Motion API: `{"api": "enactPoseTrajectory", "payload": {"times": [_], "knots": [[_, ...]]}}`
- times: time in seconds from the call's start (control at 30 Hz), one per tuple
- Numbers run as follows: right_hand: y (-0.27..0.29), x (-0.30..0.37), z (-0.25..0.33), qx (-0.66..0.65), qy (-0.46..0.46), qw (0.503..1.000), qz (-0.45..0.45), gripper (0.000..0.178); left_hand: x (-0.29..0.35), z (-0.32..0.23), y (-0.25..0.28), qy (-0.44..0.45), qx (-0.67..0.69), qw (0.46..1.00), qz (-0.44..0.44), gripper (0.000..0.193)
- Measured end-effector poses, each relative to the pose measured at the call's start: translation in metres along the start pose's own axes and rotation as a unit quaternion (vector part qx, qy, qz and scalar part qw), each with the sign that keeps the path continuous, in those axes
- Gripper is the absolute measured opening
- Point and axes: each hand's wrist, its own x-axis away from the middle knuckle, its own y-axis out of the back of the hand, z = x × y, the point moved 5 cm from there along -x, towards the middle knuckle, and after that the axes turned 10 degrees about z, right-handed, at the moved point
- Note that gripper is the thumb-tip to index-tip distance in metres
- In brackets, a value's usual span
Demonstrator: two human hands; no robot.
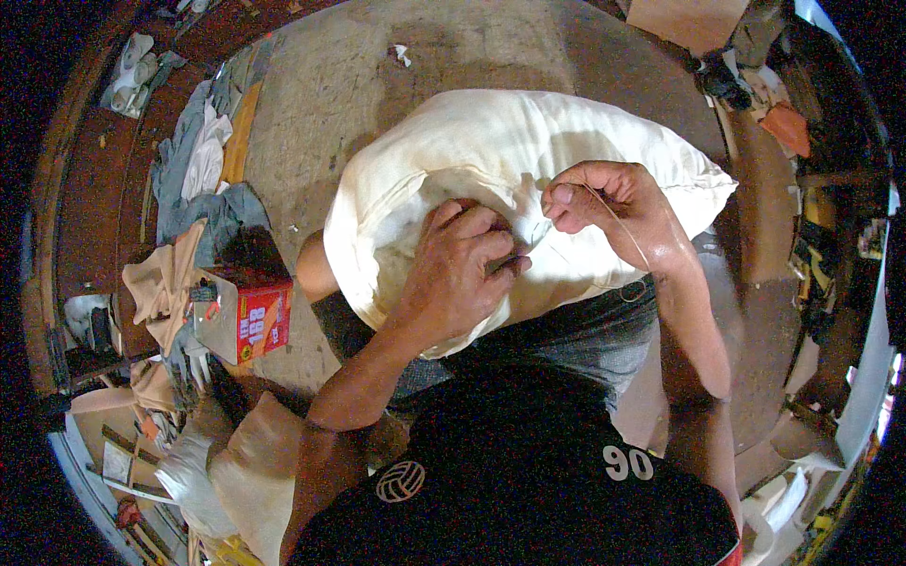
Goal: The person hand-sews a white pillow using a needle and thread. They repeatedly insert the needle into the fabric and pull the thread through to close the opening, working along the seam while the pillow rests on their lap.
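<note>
Across my lap lies a plump white cloth cushion, its left end gaping in a round opening with pale stuffing inside. My left hand is over this opening, its fingers curled and closed on the cloth near the edge; the exact grip is partly hidden under the hand. Just to its right, my right hand is held above the cushion, thumb and fingers pinched together. A thin pale thread runs from that pinch across the palm to the wrist. Whether a needle is in the fingers is too small to tell.
At the left stands a red and silver tin with brown scraps beside it. Grey and white cloths lie behind it. Stuffed pale bags sit at the lower left. Cluttered shelves line the right, and a small white scrap lies on the floor.
</note>
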Motion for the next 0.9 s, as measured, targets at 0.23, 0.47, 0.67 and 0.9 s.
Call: {"api": "enactPoseTrajectory", "payload": {"times": [0.23, 0.47, 0.67, 0.9], "knots": [[0.000, 0.000, 0.003, 0.012, -0.003, 1.000, -0.003, 0.020, -0.001, -0.003, 0.003, -0.014, 0.000, 0.999, -0.045, 0.014], [0.003, 0.000, 0.002, -0.014, 0.010, 1.000, 0.019, 0.020, -0.002, -0.003, 0.003, -0.014, 0.013, 0.998, -0.059, 0.013], [0.001, -0.002, 0.000, 0.002, 0.013, 1.000, 0.022, 0.025, -0.001, -0.002, 0.001, -0.004, 0.030, 0.998, -0.059, 0.012], [-0.005, -0.006, -0.006, -0.020, 0.016, 0.999, 0.037, 0.014, -0.007, -0.001, -0.007, 0.003, 0.020, 0.995, -0.098, 0.010]]}}
